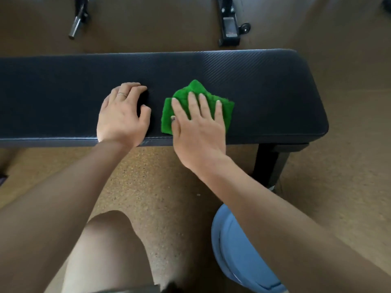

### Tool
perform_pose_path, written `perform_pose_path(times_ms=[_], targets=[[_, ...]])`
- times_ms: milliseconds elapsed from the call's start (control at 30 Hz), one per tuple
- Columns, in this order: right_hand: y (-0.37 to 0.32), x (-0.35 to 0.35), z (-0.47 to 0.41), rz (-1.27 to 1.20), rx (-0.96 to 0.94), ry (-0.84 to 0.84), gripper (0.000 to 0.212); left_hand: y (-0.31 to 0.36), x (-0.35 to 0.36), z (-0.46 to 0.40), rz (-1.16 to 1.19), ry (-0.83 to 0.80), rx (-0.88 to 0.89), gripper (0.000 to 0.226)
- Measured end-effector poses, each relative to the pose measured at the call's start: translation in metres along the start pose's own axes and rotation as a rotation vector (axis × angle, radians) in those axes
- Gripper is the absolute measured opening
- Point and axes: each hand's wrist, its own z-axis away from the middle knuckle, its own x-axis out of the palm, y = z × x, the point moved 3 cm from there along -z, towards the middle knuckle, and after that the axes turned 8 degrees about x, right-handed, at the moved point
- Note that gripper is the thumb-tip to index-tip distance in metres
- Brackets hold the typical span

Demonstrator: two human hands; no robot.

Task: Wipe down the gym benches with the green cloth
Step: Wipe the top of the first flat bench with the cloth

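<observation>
A flat gym bench [264,81] with dark textured padding runs across the view, its right end at the right. The green cloth [224,108] lies crumpled on the pad near the front edge. My right hand [198,125] lies flat on the cloth with straight, spread fingers pressing it down. My left hand [122,115] rests on the bare pad just left of the cloth, fingers loosely bent and holding nothing; a ring shows on one finger.
The bench's black leg [268,163] stands under its right end on a speckled cork-like floor. Behind the bench lie a bar end [75,26] and a black equipment base with a wheel [230,24]. My bare knee [110,233] and blue shorts [234,246] are below.
</observation>
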Motion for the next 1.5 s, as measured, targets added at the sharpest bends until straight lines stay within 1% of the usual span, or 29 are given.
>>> perform_pose_path(times_ms=[67, 133, 233, 300, 367, 433, 500, 533, 600, 667, 733, 800, 867, 900, 933, 1000, 1033, 1067, 1133, 1200, 1267, 1333, 1400, 1433, 1500], targets=[[-0.001, 0.002, 0.003, -0.009, -0.1, -0.001, 0.053, 0.0, 0.0, 0.001, 0.008, -0.008, 0.01, 0.048], [0.02, 0.0, -0.005, -0.017, -0.139, 0.004, 0.052, 0.0, 0.001, 0.002, 0.016, -0.006, 0.023, 0.05], [0.047, -0.001, -0.021, -0.018, -0.046, 0.018, 0.052, -0.003, 0.002, 0.003, 0.021, 0.002, 0.026, 0.051], [0.046, 0.0, -0.027, -0.015, 0.048, 0.027, 0.053, -0.004, 0.002, 0.002, 0.013, 0.0, 0.023, 0.051], [0.029, 0.002, -0.02, -0.019, 0.15, 0.049, 0.054, -0.004, 0.004, -0.001, 0.019, -0.028, 0.029, 0.05], [-0.006, 0.006, -0.002, -0.05, 0.211, 0.062, 0.054, -0.007, 0.002, -0.004, 0.111, -0.079, 0.034, 0.048], [-0.048, 0.017, 0.017, -0.063, 0.197, 0.087, 0.053, -0.02, -0.009, -0.011, 0.263, -0.143, 0.05, 0.046], [-0.06, 0.02, 0.022, -0.067, 0.18, 0.099, 0.053, -0.029, -0.018, -0.015, 0.284, -0.165, 0.088, 0.045], [-0.068, 0.022, 0.023, -0.061, 0.174, 0.09, 0.053, -0.059, -0.039, -0.017, 0.161, -0.13, 0.202, 0.044], [-0.058, 0.02, 0.02, -0.026, 0.181, 0.065, 0.053, -0.101, -0.051, -0.012, 0.043, -0.071, 0.197, 0.04], [-0.051, 0.016, 0.013, -0.033, 0.273, 0.058, 0.053, -0.134, -0.051, -0.001, 0.056, -0.093, 0.163, 0.038], [-0.056, 0.013, 0.001, -0.063, 0.452, 0.057, 0.053, -0.146, -0.042, 0.004, 0.098, -0.108, 0.161, 0.039], [-0.083, 0.016, -0.01, -0.065, 0.588, 0.052, 0.055, -0.146, -0.038, 0.003, 0.094, -0.084, 0.184, 0.039], [-0.105, 0.018, -0.012, -0.068, 0.597, 0.047, 0.056, -0.145, -0.037, 0.003, 0.096, -0.069, 0.188, 0.038], [-0.131, 0.022, -0.012, -0.071, 0.558, 0.055, 0.056, -0.146, -0.037, 0.003, 0.101, -0.059, 0.19, 0.038], [-0.181, 0.03, -0.007, -0.056, 0.42, 0.098, 0.055, -0.15, -0.037, 0.003, 0.114, -0.042, 0.198, 0.038], [-0.195, 0.033, -0.004, -0.054, 0.362, 0.106, 0.055, -0.151, -0.037, 0.003, 0.128, -0.04, 0.196, 0.039], [-0.199, 0.035, -0.004, -0.06, 0.312, 0.09, 0.055, -0.153, -0.038, 0.003, 0.142, -0.041, 0.196, 0.04], [-0.179, 0.03, -0.006, -0.04, 0.241, 0.022, 0.053, -0.153, -0.039, 0.002, 0.161, -0.046, 0.204, 0.042], [-0.137, 0.022, -0.015, -0.004, 0.259, -0.011, 0.053, -0.153, -0.039, 0.002, 0.163, -0.049, 0.205, 0.042], [-0.096, 0.013, -0.029, -0.009, 0.384, -0.037, 0.053, -0.153, -0.039, 0.003, 0.16, -0.049, 0.194, 0.041], [-0.078, 0.009, -0.041, -0.015, 0.488, -0.043, 0.054, -0.151, -0.04, 0.003, 0.143, -0.045, 0.182, 0.04], [-0.092, 0.011, -0.044, -0.036, 0.516, -0.044, 0.055, -0.149, -0.039, 0.002, 0.135, -0.038, 0.183, 0.04], [-0.108, 0.013, -0.039, -0.041, 0.483, -0.045, 0.055, -0.149, -0.039, 0.003, 0.133, -0.035, 0.179, 0.04], [-0.145, 0.019, -0.023, -0.038, 0.335, -0.035, 0.054, -0.149, -0.039, 0.004, 0.12, -0.029, 0.178, 0.04]])
